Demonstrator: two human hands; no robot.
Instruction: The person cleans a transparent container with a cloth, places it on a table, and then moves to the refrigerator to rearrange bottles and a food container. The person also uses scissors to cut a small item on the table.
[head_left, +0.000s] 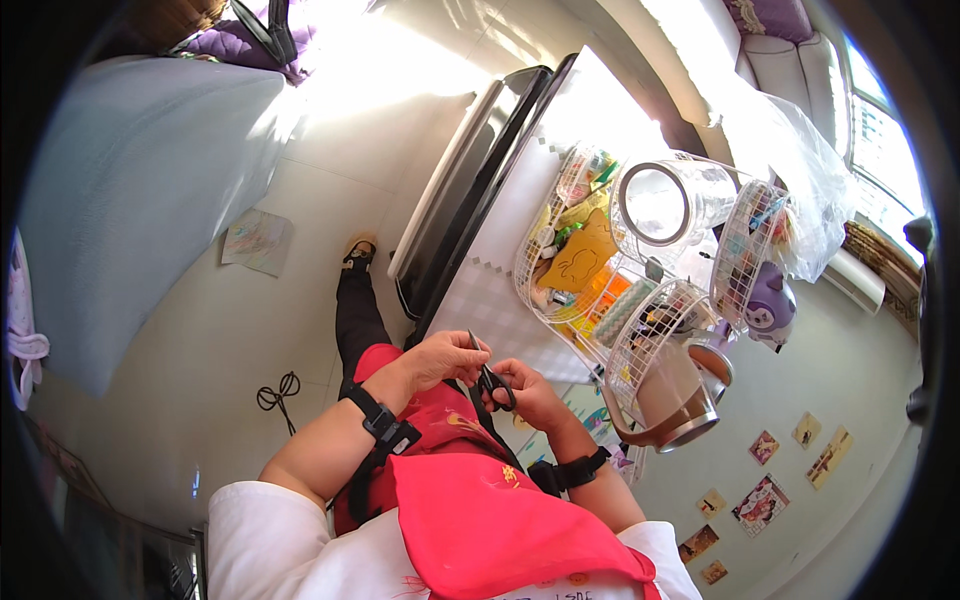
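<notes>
A pair of black-handled scissors (495, 386) is in my right hand (529, 394), whose fingers are at the handle loops. The scissors' blades point up and to the left, looking close together. My left hand (448, 355) is right beside the blades, with its fingertips pinched together. Whether those fingers grip a blade or some small thing, I cannot tell. Both hands are over my red apron (510, 510), near the corner of a table with a pale checked cover (487, 292).
On the table, a white wire basket (525, 289) holds packets and small items. Beside it are a clear glass jar (705, 196), a brown-handled jug (664, 390) and a purple figure (771, 304). A black cable (277, 394) and a drawn-on paper (259, 241) lie on the floor.
</notes>
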